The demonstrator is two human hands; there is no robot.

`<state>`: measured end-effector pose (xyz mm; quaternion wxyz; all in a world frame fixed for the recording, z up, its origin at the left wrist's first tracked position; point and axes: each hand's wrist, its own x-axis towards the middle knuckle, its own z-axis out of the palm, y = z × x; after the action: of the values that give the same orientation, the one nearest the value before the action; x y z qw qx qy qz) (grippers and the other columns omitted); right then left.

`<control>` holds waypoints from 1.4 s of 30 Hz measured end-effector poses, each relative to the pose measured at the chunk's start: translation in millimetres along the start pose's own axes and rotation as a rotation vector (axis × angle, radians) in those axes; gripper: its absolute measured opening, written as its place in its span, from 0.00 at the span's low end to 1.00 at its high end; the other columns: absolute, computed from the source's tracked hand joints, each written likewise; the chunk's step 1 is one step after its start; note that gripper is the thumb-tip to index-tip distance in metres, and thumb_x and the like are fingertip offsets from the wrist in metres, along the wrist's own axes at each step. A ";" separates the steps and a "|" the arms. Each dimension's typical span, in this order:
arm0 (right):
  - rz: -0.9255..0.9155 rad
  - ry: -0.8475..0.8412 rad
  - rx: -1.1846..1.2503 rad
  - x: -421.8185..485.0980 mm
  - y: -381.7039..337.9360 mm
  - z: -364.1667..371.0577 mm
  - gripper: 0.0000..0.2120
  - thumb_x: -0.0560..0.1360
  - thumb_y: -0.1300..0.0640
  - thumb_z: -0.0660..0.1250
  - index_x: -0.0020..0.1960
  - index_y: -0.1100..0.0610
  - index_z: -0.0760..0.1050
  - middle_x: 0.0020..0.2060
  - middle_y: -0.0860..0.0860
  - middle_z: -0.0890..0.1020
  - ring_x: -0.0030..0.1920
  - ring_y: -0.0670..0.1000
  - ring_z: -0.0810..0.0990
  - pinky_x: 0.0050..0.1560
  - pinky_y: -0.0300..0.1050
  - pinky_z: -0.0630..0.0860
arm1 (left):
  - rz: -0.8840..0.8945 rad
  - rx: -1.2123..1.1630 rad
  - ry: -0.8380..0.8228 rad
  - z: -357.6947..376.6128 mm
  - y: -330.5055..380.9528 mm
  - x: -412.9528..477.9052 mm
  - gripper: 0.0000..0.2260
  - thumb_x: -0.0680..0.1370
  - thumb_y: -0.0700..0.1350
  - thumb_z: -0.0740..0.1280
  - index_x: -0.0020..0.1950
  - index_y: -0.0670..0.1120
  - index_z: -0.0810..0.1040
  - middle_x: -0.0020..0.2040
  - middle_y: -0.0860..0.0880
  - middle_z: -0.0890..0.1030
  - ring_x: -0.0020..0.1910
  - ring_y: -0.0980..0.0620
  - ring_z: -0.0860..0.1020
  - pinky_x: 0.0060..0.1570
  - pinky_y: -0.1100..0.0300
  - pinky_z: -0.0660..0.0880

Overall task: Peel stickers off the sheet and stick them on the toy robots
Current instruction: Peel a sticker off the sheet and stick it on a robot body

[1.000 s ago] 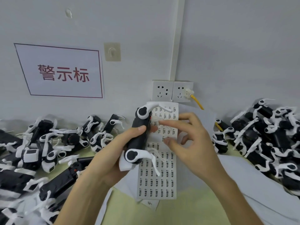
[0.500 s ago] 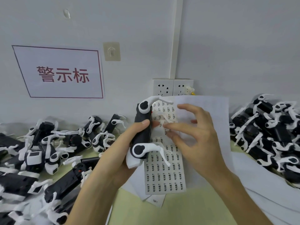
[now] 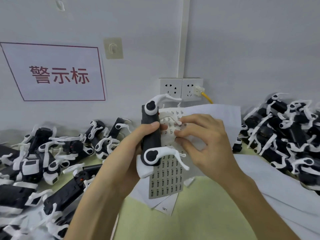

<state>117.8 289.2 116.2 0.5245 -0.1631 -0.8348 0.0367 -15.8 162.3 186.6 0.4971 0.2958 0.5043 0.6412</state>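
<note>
black-and-white toys on a pale yellow-green counter (image 3: 199, 222)
the toy robot (image 3: 151, 141) is black with white limbs; the sticker sheet (image 3: 166, 181) is pale grey with rows of tiny black print. the left heap of toy robots (image 3: 52, 153) and the right heap (image 3: 285, 132) repeat black and white. the wall sign (image 3: 57, 75) is white, bordered dark red, with red characters; the cable (image 3: 207, 97) is yellow, the sockets (image 3: 170, 87) white.

The black toy robot with white limbs (image 3: 151, 142) looks like smooth moulded plastic with a matt body. Just right of it, the white sticker sheet printed with small black labels (image 3: 166, 179) is thin matt paper. Below it, the pale yellow-green worktop (image 3: 199, 219) looks smooth and matt.
</note>
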 end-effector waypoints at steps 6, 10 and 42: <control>0.044 -0.025 0.160 -4.4 10.1 1.9 0.02 0.73 0.61 0.76 0.43 0.57 0.84 0.50 0.45 0.84 0.51 0.48 0.83 0.51 0.58 0.78 | -0.047 -0.099 0.049 5.6 -10.0 1.7 0.13 0.84 0.38 0.57 0.62 0.35 0.77 0.59 0.36 0.77 0.61 0.39 0.75 0.74 0.42 0.66; 0.021 0.056 0.222 -3.7 11.7 -1.2 0.02 0.72 0.65 0.77 0.42 0.61 0.85 0.48 0.49 0.85 0.50 0.48 0.84 0.51 0.51 0.80 | -0.023 -0.274 0.048 7.6 -14.7 -4.8 0.13 0.70 0.45 0.66 0.50 0.39 0.79 0.43 0.41 0.85 0.42 0.44 0.86 0.52 0.48 0.77; 0.161 0.020 0.399 -0.5 2.5 -10.5 0.08 0.72 0.71 0.75 0.42 0.59 0.82 0.50 0.48 0.86 0.56 0.43 0.83 0.58 0.33 0.75 | 0.111 -0.317 -0.095 -9.5 -25.6 -14.8 0.14 0.70 0.53 0.70 0.43 0.44 0.88 0.44 0.44 0.86 0.39 0.46 0.86 0.34 0.56 0.82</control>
<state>127.9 290.3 120.0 0.5502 -0.1227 -0.7899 0.2415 -10.5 145.1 161.3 0.5247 0.2711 0.3554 0.7245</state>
